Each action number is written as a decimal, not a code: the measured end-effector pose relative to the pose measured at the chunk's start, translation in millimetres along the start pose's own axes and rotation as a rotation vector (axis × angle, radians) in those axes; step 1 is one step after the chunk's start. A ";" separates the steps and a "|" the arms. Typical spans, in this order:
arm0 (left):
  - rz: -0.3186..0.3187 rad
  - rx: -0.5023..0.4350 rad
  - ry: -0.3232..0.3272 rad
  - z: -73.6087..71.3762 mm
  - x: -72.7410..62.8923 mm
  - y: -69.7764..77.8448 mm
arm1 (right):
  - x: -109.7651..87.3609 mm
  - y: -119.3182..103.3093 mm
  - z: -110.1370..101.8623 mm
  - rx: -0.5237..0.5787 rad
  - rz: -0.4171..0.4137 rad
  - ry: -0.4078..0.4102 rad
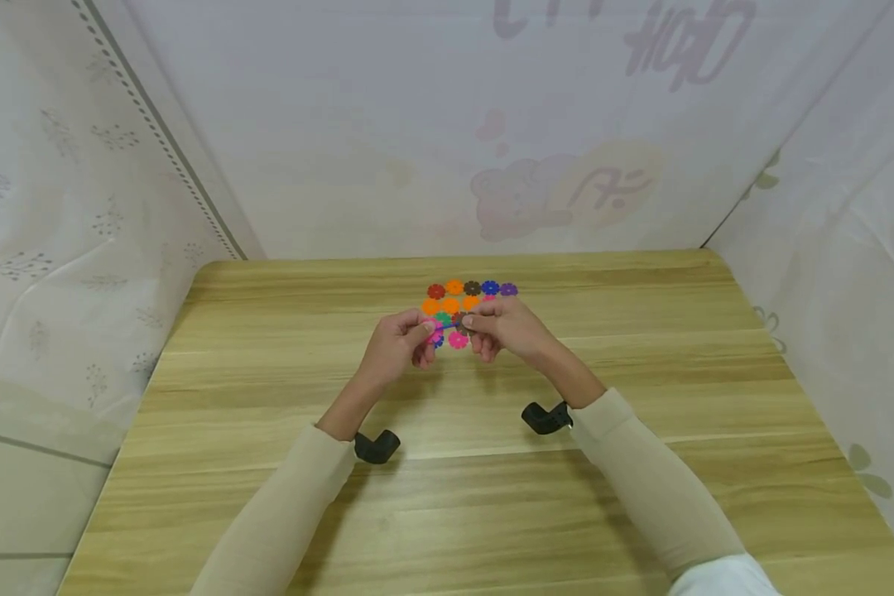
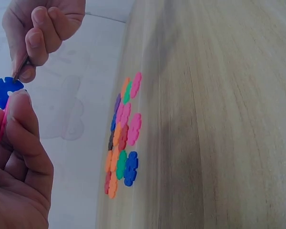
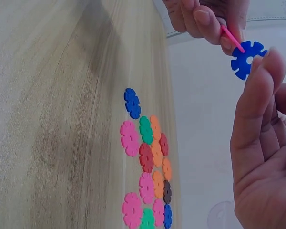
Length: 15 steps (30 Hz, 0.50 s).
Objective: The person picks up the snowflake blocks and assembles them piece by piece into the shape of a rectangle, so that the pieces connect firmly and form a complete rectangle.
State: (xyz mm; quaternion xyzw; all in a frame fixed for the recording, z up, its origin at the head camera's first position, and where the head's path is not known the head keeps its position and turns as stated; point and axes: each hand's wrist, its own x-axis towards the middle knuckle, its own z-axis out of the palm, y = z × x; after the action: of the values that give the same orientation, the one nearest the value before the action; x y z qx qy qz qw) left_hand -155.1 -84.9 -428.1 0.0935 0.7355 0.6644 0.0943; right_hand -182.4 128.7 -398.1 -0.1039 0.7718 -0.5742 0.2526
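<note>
My left hand [image 1: 396, 352] pinches a pink notched flower disc [image 2: 5, 119] between thumb and fingers. A blue disc [image 3: 247, 61] is slotted crosswise against the pink one, between the two hands. My right hand [image 1: 512, 331] pinches a dark brown disc [image 1: 463, 324] at the blue disc's other side, mostly covered by the fingers in the wrist views. Both hands are raised above the table, over the near rows of loose discs. Among those, a blue disc [image 2: 131, 169] and a pink disc [image 3: 129, 138] lie closest to the hands.
Several flat flower discs lie in rows on the wooden table [image 1: 462, 497], among them an orange disc [image 1: 455, 286], a purple disc [image 1: 508, 290] and a green disc [image 3: 146, 130]. Behind the table hangs a pale printed curtain [image 1: 358, 149]. Each wrist wears a black camera mount [image 1: 377, 448].
</note>
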 end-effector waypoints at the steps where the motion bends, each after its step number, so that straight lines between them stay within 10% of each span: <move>1: 0.001 0.003 -0.002 -0.1 0.0 -0.3 | 0.1 -0.3 0.6 -0.009 -0.001 0.004; 15: 0.021 -0.124 -0.012 8.6 1.3 4.1 | 0.5 -0.1 10.9 -0.041 -0.027 0.031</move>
State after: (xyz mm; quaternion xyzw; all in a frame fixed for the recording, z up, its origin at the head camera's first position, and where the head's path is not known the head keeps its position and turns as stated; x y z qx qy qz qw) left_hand -154.0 -75.9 -424.9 0.0990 0.6912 0.7092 0.0974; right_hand -177.3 119.4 -400.4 -0.1106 0.7859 -0.5630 0.2305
